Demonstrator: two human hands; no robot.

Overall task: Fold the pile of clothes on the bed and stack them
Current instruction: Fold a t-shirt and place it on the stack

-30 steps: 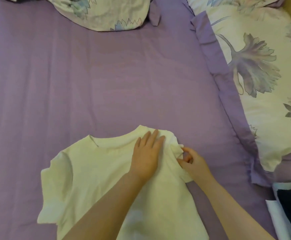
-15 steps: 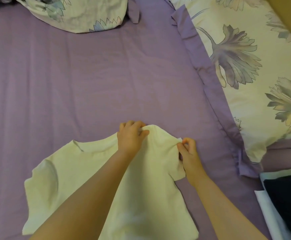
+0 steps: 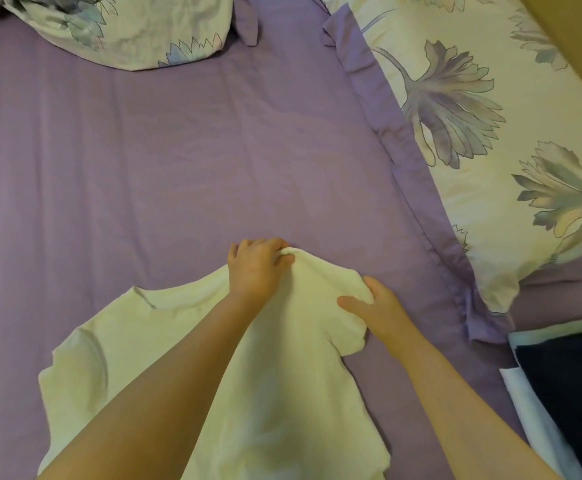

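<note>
The pale yellow cotton T-shirt (image 3: 282,393) is gripped at its shoulder by the left hand (image 3: 253,268) and at its sleeve by the right hand (image 3: 376,308); no fold is made yet, and stacking remains.

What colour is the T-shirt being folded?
Pale cream, plain with no print; the T-shirt shows in the head view, the only one.

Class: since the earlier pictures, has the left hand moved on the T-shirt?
Yes. The left hand slid from flat on the T-shirt up to its shoulder edge, now gripping it.
</note>
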